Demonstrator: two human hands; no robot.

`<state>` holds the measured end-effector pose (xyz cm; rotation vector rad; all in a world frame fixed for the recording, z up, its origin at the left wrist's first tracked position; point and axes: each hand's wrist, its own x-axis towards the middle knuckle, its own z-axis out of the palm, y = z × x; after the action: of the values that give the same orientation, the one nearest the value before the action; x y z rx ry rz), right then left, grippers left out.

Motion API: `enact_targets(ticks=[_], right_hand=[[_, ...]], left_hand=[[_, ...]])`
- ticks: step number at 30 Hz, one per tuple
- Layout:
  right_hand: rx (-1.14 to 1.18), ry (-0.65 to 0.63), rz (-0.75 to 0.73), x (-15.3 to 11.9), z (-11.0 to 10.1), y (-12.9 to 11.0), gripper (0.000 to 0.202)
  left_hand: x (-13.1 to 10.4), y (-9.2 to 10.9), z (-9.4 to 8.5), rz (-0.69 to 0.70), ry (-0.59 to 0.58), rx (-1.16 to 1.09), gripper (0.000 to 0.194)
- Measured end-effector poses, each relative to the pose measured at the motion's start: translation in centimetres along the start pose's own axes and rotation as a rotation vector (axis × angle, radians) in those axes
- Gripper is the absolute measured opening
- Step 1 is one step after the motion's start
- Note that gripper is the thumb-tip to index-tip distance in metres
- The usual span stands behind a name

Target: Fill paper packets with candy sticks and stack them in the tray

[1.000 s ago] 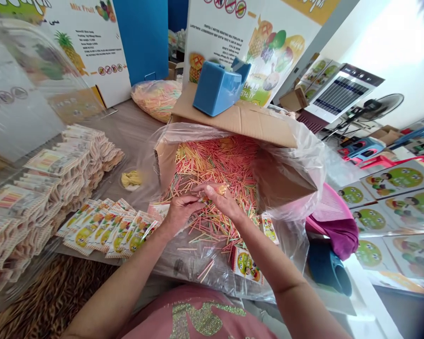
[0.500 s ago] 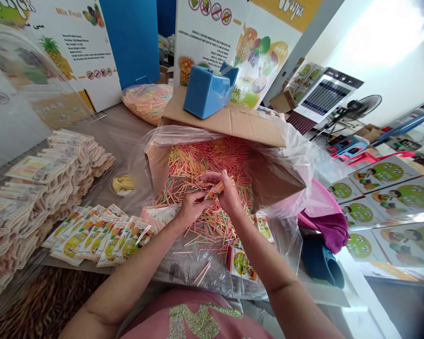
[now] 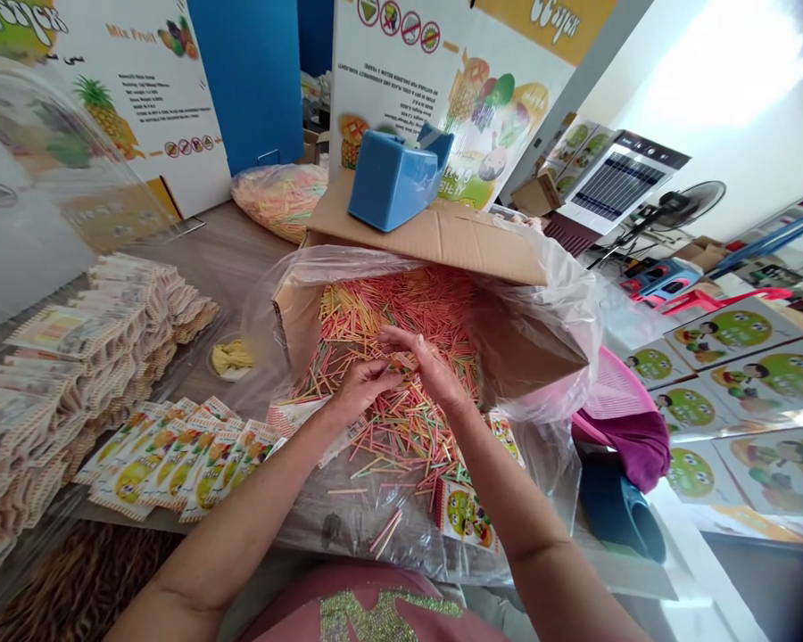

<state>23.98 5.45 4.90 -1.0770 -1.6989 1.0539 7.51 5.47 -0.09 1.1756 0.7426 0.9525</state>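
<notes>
Many thin pink, yellow and green sticks (image 3: 401,303) spill out of an open cardboard box (image 3: 428,234) lined with clear plastic. Over them, my left hand (image 3: 365,385) has its fingers pinched on a small printed packet (image 3: 401,364). My right hand (image 3: 434,367) is at the packet's other side, palm turned inward, fingers curved round it and partly hiding it. Printed packets (image 3: 174,455) lie fanned out left of my left forearm. Another packet (image 3: 465,514) rests beside my right forearm.
Stacks of folded packets (image 3: 86,357) fill the left side. A blue tape dispenser (image 3: 394,178) stands on the box flap. A yellow bundle (image 3: 232,358) lies left of the box, a pink basket (image 3: 619,392) at right. Printed cartons (image 3: 742,374) are stacked far right.
The packet between my hands has tilted and is more hidden by my fingers. My right hand's fingers reach further over it. The view has shifted slightly.
</notes>
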Motion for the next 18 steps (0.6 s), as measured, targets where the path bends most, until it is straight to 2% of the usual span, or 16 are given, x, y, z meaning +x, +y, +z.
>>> enact_targets(ticks=[4,9,12,14,18], right_hand=[[0.015,-0.022,-0.005,0.0,0.3,-0.3,0.066],[0.006,-0.044,0.073,-0.1,1.2,-0.7,0.073],[0.132,0.038,0.126,0.3,0.5,-0.2,0.085],[0.131,0.146,0.145,0.8,-0.7,0.4,0.087],[-0.236,0.348,0.103,0.5,-3.1,1.4,0.081]], left_hand=[[0.0,0.0,0.7,0.055,-0.009,0.027,0.035],[-0.4,-0.2,1.1,0.078,0.062,0.093,0.037],[-1.4,-0.3,0.5,0.068,0.063,0.093,0.027],[-2.3,-0.3,-0.1,0.074,0.088,0.093,0.029],[-3.7,-0.1,-1.4,0.094,0.190,0.165,0.030]])
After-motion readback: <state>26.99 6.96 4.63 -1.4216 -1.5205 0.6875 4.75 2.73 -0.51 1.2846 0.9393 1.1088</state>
